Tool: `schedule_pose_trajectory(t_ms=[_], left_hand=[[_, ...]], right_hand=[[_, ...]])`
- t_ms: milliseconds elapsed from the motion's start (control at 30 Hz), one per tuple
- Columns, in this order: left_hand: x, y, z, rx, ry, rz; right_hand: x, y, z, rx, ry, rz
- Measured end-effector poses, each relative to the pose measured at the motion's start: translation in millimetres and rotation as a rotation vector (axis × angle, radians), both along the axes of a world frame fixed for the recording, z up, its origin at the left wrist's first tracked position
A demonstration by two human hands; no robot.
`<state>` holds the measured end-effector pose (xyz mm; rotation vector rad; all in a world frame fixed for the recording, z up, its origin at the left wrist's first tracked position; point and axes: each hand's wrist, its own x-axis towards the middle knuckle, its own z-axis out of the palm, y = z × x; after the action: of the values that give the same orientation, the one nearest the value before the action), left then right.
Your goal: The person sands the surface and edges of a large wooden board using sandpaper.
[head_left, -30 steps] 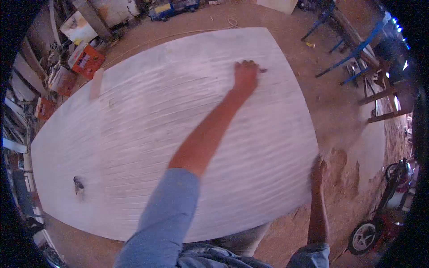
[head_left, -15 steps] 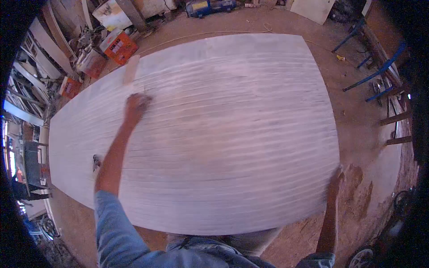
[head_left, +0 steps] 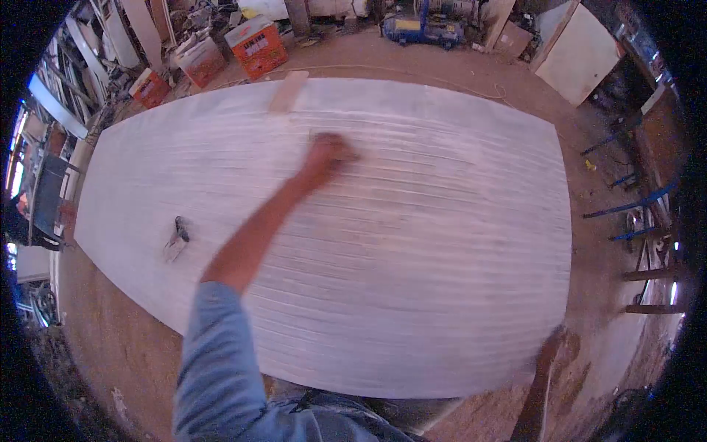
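Note:
A large whitish board (head_left: 442,295) with many fine parallel grooves or streaks lies in front of me. My left hand (head_left: 328,156) is over its far middle, fingers curled together and blurred by motion; whatever is in them I cannot make out. At the board's right near edge is my right hand (head_left: 551,345), its fingers blurred and partly hidden against the edge. A small tool with a dark handle and a pale flat part (head_left: 177,239) rests on the left side of the board. Across the far edge lies a flat strip of wood (head_left: 287,93).
Orange and white boxes (head_left: 256,51) stand on the floor beyond the board. A blue and yellow machine (head_left: 423,31) is further back, with a thin hose on the floor. Blue metal legs (head_left: 633,202) are at the right, and stacked planks (head_left: 88,51) at the far left.
My left hand has moved right across the board, still curled. The view has shifted, so the dark-handled tool, earlier partly behind my forearm, now shows fully. My right hand stays at the right edge.

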<state>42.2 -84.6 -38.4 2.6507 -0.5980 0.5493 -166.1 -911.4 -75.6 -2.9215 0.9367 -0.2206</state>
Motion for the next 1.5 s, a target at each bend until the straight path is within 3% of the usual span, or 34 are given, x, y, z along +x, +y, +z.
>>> schedule_pose_trajectory(t_ms=[33, 67, 100, 200, 333, 367, 400, 467, 533, 633, 700, 733, 767, 867, 1000, 1100, 1133, 1167, 1200, 1233, 1267, 1367, 1433, 1467, 1500], left_hand=[[-22, 55, 5, -0.022, -0.018, 0.001], [-39, 109, -4, 0.099, -0.067, 0.21], [-56, 141, 13, 0.079, 0.104, 0.367], [-53, 149, 11, 0.222, -0.001, 0.394], [16, -16, 5, -0.058, -0.085, 0.185], [26, -68, 19, -0.02, -0.146, 0.117], [53, -106, 11, -0.047, 0.048, 0.061], [82, -191, 4, -0.093, -0.056, -0.005], [91, -250, 19, 0.082, 0.018, 0.153], [81, -212, 18, 0.103, 0.012, 0.079], [63, -110, -16, 0.035, -0.325, -0.069], [44, -54, -12, 0.068, -0.147, 0.048], [22, 13, -12, 0.019, -0.143, 0.03], [-43, 150, 22, 0.193, 0.099, 0.362], [-33, 129, 7, 0.088, -0.063, 0.335], [23, 23, -35, 0.058, -0.183, 0.101], [33, -42, -9, -0.033, -0.048, 0.06], [59, -98, -19, -0.006, -0.034, 0.083], [67, -151, 0, -0.157, -0.039, -0.03], [86, -197, -13, -0.088, -0.191, 0.035], [95, -236, 8, 0.003, 0.046, 0.106], [93, -243, 11, -0.106, -0.07, 0.01], [84, -185, 7, 0.062, 0.026, -0.036], [82, -132, -25, -0.028, -0.244, -0.075], [55, -79, -7, 0.11, -0.097, -0.026]], right_hand=[[-1, -2, -1, -0.006, 0.007, 0.001], [0, -5, 0, -0.011, 0.013, -0.001], [-3, -6, -1, -0.014, 0.014, -0.009], [-5, -10, -2, -0.021, 0.023, -0.011], [-3, -13, -2, -0.035, 0.021, -0.01], [-5, -13, -3, -0.04, 0.026, -0.01], [-4, -15, -2, -0.044, 0.03, -0.012], [-2, -14, -4, -0.06, 0.029, -0.007], [-3, -13, -7, -0.076, 0.037, 0.004], [-2, -13, -11, -0.092, 0.055, 0.013], [-2, -16, -15, -0.105, 0.071, 0.015], [0, -17, -16, -0.111, 0.074, 0.014], [1, -16, -18, -0.119, 0.084, 0.017], [-2, -22, -18, -0.146, 0.102, 0.009], [-1, -26, -18, -0.183, 0.117, 0.008], [-2, -27, -20, -0.204, 0.128, 0.01], [1, -26, -20, -0.211, 0.129, 0.018], [1, -28, -20, -0.219, 0.13, 0.024], [1, -28, -21, -0.225, 0.134, 0.029], [-1, -28, -20, -0.242, 0.142, 0.034], [-3, -28, -21, -0.251, 0.148, 0.036], [-3, -27, -23, -0.279, 0.172, 0.063], [-2, -30, -27, -0.295, 0.181, 0.073], [-2, -31, -28, -0.304, 0.19, 0.08], [-2, -33, -31, -0.317, 0.198, 0.087]])
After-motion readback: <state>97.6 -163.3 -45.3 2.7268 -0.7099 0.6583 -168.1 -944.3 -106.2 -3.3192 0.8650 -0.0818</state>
